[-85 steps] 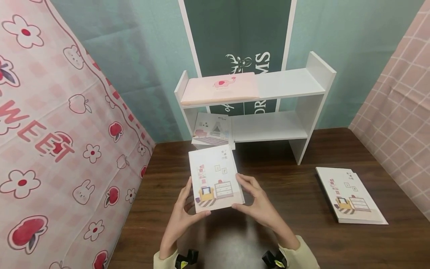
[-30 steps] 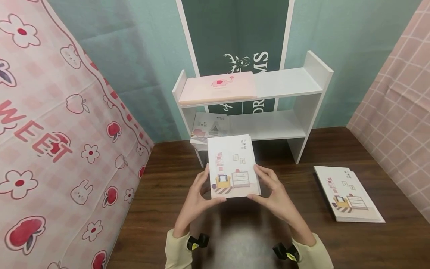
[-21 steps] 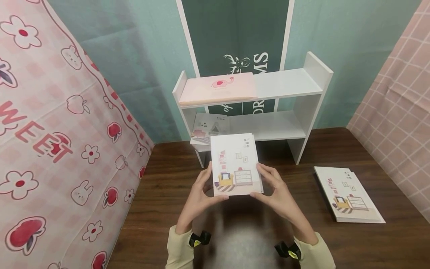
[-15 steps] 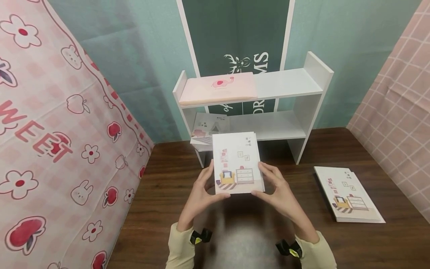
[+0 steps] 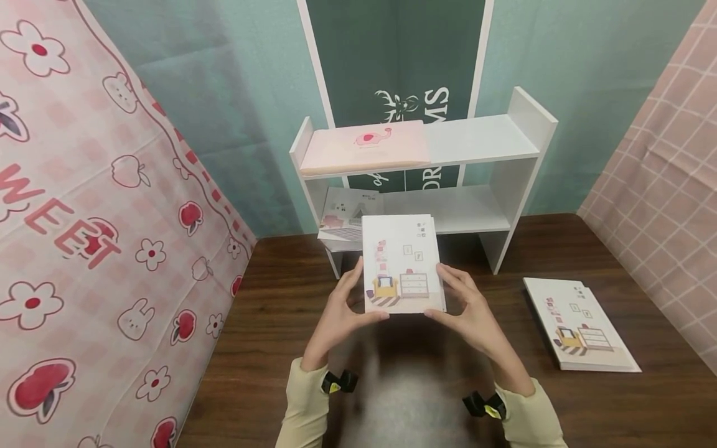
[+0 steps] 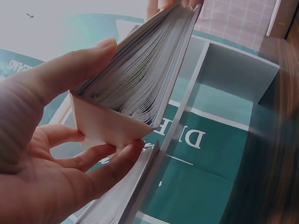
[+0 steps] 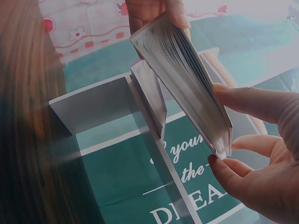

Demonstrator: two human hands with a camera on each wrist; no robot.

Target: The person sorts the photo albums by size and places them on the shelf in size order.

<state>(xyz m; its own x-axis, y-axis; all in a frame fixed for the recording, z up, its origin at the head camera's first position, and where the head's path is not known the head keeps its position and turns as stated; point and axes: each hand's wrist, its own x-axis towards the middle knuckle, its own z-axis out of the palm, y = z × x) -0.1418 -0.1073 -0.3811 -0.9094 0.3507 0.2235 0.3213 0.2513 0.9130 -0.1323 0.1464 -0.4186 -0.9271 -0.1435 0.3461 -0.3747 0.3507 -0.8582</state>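
Observation:
Both hands hold a thick white book [image 5: 400, 261] with a yellow armchair and a drawer chest drawn on its cover. My left hand [image 5: 338, 314] grips its left edge and near corner, thumb on the cover and fingers at the side. On the other side, my right hand [image 5: 473, 314] pinches the right edge in the same way. Both wrist views show the page edges of the book [image 6: 135, 70] between thumb and fingers, raised in front of the shelf. In the head view the book overlaps the lower board of the white shelf [image 5: 470, 140] behind it.
A pink book [image 5: 364, 149] with an elephant lies on the top board's left part. Another white book [image 5: 348, 211] lies at the left of the lower board, partly covered. A stack of similar books [image 5: 582, 330] rests on the brown table [image 5: 269, 323] to the right.
The held book has moved right and farther toward the shelf, and its leftward tilt has straightened. Both hands travelled with it, keeping their grip. The shelf's books and the stack stayed put.

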